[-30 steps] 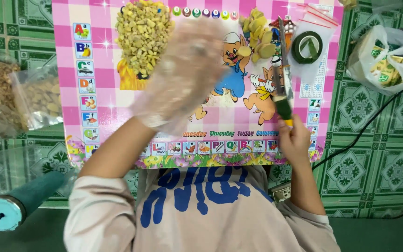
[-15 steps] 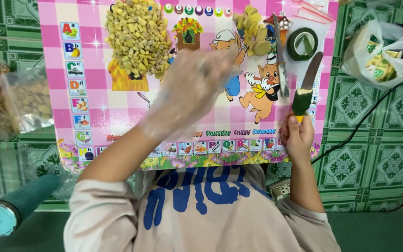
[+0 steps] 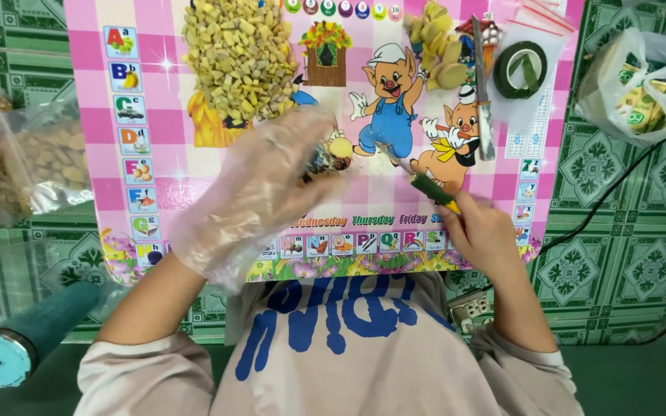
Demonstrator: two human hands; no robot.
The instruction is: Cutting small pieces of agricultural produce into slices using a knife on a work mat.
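Knife [image 3: 425, 185] now lowered flat, clenched in right hand [image 3: 478, 231]; crinkly plastic-gloved left hand [image 3: 252, 192] pinching a small round piece [image 3: 338, 148].

Single head view, steep downward, close over pink mat [image 3: 194, 192].

Clear plastic glove [image 3: 252, 192], beige blue-lettered sweatshirt [image 3: 333, 347].

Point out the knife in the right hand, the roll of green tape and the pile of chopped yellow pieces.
knife [image 3: 424, 185], head view, on the green handle just above the right hand.
roll of green tape [image 3: 521, 70], head view, on its ring.
pile of chopped yellow pieces [image 3: 239, 54], head view, on the heap's middle.
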